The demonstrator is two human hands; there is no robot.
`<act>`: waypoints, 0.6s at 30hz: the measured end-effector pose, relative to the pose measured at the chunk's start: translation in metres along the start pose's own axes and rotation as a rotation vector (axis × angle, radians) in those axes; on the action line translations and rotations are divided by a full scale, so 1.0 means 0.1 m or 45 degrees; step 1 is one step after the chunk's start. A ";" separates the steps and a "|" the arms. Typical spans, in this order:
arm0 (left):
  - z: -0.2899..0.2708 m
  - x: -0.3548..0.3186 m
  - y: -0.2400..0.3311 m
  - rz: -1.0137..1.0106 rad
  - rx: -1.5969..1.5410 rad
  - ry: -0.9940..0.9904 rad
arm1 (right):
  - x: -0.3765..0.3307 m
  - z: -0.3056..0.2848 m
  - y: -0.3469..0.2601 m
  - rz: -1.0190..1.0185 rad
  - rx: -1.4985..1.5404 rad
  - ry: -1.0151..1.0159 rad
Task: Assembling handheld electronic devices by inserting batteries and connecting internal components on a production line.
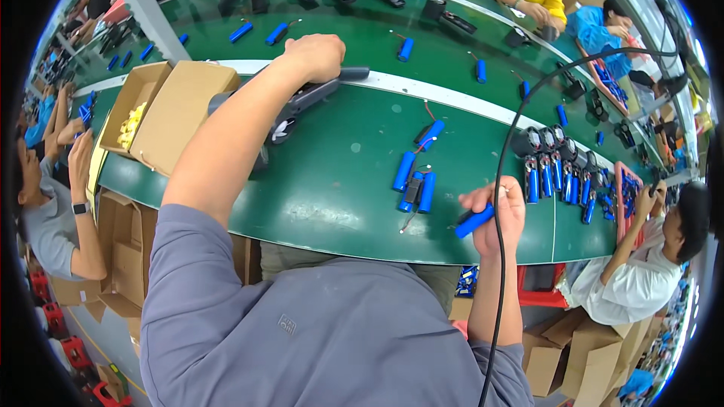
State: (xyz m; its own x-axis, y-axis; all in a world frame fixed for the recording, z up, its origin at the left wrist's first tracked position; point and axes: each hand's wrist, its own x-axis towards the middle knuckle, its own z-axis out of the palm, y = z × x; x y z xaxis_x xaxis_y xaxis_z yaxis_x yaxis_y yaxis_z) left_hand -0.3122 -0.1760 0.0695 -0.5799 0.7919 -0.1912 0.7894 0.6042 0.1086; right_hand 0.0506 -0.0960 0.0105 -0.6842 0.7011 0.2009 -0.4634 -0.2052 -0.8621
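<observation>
My left hand (317, 57) is stretched out to the far side of my bench, fingers curled down over a dark grey plastic housing (354, 73). The hand's back hides most of its grip. More dark housings (286, 117) lie under and beside that forearm, partly covered by it. Near the front edge, my right hand (504, 215) pinches a blue cylindrical battery (475, 221), with a small white connector by the fingertips. Left of this hand, several blue batteries with thin wires (404, 172) lie on the green tabletop (332, 188).
Dark housings fitted with blue batteries (554, 169) stand in a group at the right. An open carton of yellow parts (134, 109) is at the left. A black cable (507, 158) hangs past my right hand. Co-workers sit around, and a green belt (339, 38) runs beyond a white rail.
</observation>
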 end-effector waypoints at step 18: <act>0.00 -1.14 1.06 1.513 0.034 0.837 | 0.19 0.57 -0.23 0.518 -0.201 0.000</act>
State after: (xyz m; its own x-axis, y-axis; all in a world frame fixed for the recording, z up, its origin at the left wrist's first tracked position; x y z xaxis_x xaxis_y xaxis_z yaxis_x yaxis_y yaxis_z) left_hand -0.1628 -0.2022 0.1028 0.4660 0.7290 0.5014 0.8751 -0.4633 -0.1398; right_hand 0.0161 -0.1166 0.0606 -0.7930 0.5850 -0.1699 -0.0646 -0.3580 -0.9315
